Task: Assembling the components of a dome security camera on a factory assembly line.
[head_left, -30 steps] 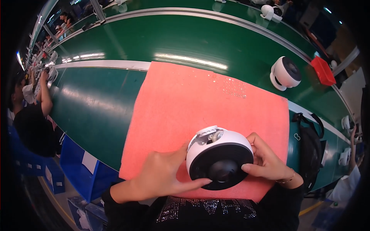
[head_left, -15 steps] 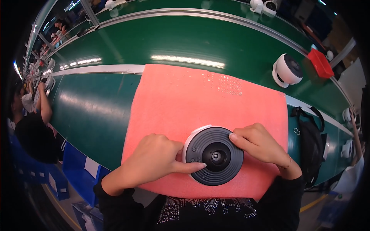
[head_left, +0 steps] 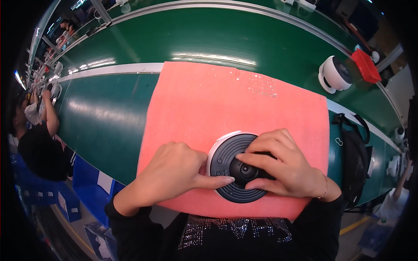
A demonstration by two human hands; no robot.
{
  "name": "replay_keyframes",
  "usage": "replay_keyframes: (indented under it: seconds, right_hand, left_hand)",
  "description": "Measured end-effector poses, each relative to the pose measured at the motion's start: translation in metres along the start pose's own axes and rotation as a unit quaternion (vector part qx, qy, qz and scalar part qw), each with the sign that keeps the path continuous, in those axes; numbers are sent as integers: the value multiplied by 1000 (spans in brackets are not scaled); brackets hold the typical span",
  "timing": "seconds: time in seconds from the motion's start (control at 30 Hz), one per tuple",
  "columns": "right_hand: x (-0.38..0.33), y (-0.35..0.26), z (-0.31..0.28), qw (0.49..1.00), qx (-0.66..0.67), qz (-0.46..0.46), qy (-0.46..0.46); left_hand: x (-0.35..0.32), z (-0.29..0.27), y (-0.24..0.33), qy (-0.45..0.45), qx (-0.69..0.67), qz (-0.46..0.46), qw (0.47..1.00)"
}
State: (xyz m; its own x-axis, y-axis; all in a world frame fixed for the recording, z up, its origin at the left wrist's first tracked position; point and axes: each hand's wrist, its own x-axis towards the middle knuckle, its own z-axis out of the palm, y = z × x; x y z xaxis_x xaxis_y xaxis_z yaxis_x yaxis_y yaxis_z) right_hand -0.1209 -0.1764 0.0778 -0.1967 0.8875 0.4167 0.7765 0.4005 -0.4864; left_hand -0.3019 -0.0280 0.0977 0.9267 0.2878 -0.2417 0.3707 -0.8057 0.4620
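Note:
A round white camera [head_left: 226, 151] with a dark ribbed front and a lens in its middle rests on the pink foam mat [head_left: 196, 104], facing up toward me. My left hand [head_left: 174, 172] grips its left side, the thumb lying across the front beside the lens and the other fingers tucked behind the rim. Around the raised lens part, my right hand [head_left: 283, 165] curves from the right, with fingertips above the lens and thumb below it. That hand covers the right part of the ribbed face. Small screws [head_left: 263, 85] lie in rows on the mat's far part.
Another white camera [head_left: 334, 75] stands on the green conveyor belt [head_left: 196, 39] at the far right, near a red bin [head_left: 365, 66]. A black bag [head_left: 353, 158] lies right of the mat. Blue bins [head_left: 89, 185] and a co-worker [head_left: 39, 148] are at the left.
My right hand has moved from the camera's upper right rim inward to its lens, fingers now around it. My left hand keeps its hold. The camera on the belt appears farther right.

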Motion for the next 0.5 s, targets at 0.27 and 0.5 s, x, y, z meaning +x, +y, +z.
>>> replay_keyframes:
  seconds: [0.27,0.5]
  right_hand:
    - [3,-2,0,992,74,-36,-94]
    - [-14,23,17,978,101,180,39]
  left_hand:
    - [1,-2,0,3,28,0,1000]
    - [10,7,-5,-91,99,-86,987]
